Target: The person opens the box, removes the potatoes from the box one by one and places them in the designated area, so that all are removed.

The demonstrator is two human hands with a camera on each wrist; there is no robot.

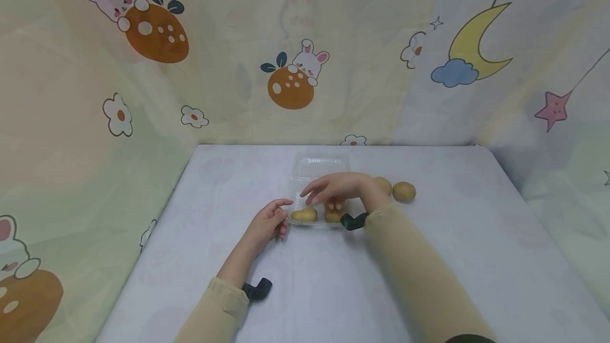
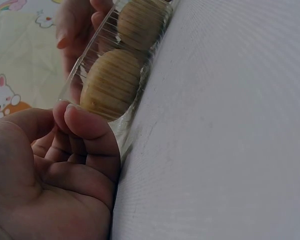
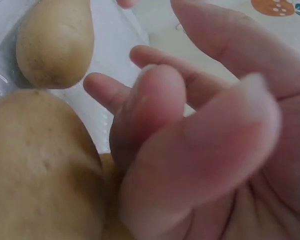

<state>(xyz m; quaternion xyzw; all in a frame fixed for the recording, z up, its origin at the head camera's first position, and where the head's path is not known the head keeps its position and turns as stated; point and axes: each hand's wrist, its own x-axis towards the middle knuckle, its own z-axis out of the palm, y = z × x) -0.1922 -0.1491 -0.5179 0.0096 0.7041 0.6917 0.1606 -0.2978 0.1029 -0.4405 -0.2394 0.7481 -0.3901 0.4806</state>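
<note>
Clear plastic tray [image 1: 318, 167] at table centre holds two potatoes [image 1: 305, 215]. Left hand [image 1: 268, 225] pinches the tray's near-left corner; right hand [image 1: 335, 188], fingers loosely spread, hovers over the tray. Two more potatoes [image 1: 404, 191] lie just right of the tray.

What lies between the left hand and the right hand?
In the head view, between the left hand and the right hand, one potato lies inside the clear tray.
</note>
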